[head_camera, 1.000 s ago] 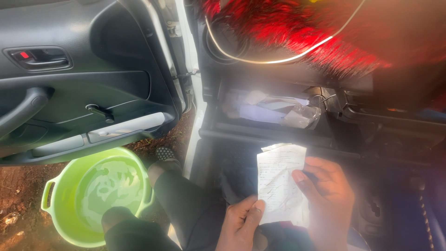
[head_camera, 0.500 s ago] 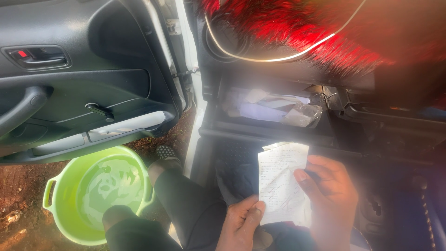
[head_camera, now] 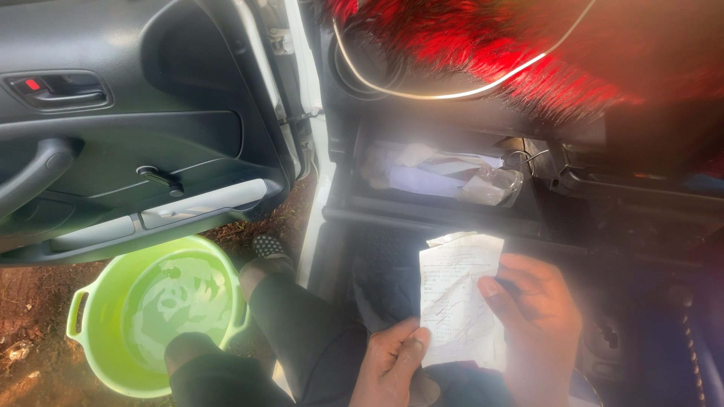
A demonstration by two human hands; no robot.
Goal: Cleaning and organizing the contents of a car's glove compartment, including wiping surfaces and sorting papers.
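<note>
Between the two hands, seen from the head camera, a creased white paper slip [head_camera: 458, 298] stands upright with its printed face toward the viewer. Its lower left corner is pinched under the thumb of the left hand [head_camera: 392, 369], whose fingers curl shut behind it. On the other side, the right hand [head_camera: 537, 324] grips the slip's right edge, thumb laid across the front and fingers folded behind.

Just above the hands, an open glove compartment [head_camera: 445, 181] holds loose papers and a clear plastic wrapper. Higher up, a red fuzzy cover [head_camera: 528, 53] lies over the dashboard, with a pale cable [head_camera: 452, 94] looping across it.

Left of the left hand, past a dark trouser leg, a green basin [head_camera: 90, 354] with water sits on bare soil below the open car door [head_camera: 136, 136].
</note>
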